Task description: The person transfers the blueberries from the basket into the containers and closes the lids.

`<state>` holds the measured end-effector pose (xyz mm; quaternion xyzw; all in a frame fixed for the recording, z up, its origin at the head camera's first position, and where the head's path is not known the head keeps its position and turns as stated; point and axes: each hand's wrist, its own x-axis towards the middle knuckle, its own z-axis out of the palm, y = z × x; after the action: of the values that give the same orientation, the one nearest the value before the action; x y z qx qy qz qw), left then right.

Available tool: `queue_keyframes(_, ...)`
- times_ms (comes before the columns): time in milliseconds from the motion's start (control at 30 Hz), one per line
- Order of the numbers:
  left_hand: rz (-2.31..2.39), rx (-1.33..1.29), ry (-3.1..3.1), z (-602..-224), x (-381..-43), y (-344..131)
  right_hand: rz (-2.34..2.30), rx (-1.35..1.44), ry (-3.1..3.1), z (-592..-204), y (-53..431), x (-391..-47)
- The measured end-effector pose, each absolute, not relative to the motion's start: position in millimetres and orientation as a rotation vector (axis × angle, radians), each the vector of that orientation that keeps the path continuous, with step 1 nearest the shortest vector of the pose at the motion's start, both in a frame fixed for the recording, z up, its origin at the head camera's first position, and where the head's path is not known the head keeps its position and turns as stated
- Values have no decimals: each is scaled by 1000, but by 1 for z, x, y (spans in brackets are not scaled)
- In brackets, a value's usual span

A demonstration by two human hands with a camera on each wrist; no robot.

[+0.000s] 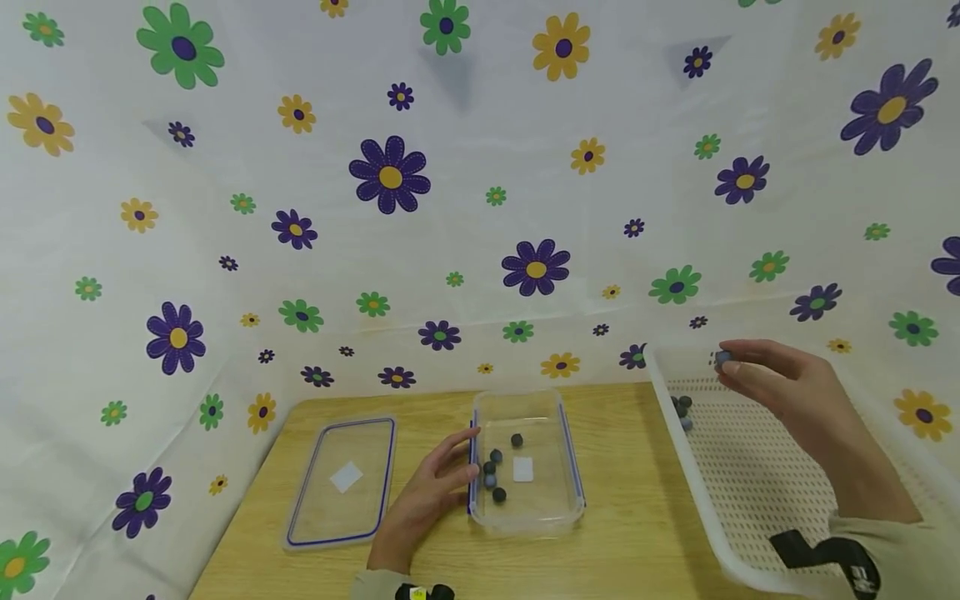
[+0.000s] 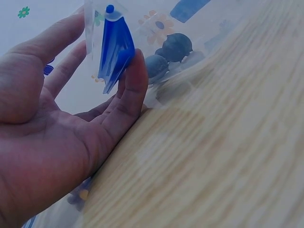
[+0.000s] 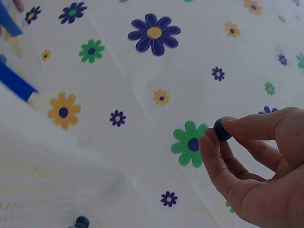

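Observation:
My right hand (image 1: 795,387) pinches a blueberry (image 3: 222,130) between thumb and fingertips, above the white perforated basket (image 1: 693,492). Several blueberries (image 1: 682,410) lie against the basket's left wall. With fingers loosely bent, my left hand (image 1: 431,483) touches the left side of a clear plastic container (image 1: 543,521), its thumb and index fingertips right at the rim. In the left wrist view, a fingertip rests against the container's blue latch flap (image 2: 114,52). Inside the container are several blueberries (image 1: 490,468), mostly along the left side, and a white square (image 1: 522,469).
A clear lid (image 1: 315,508) with a blue seal lies left of the container, with a white square (image 1: 347,477) on it. All stand on a wood-grain table (image 1: 622,467). A flower-printed sheet (image 1: 465,242) rises behind and at the left.

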<state>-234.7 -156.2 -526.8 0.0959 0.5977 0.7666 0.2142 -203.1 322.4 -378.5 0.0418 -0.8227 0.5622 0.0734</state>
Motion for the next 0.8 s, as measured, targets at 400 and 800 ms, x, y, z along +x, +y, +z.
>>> queue_keyframes(400, 2126, 251, 1665, -529, -235, -158, 2259, 352, -1832, -375, 262, -177)
queue_keyframes(800, 2103, 282, 1692, -528, -236, -156, 2288, 326, -1799, -384, 224, -175)
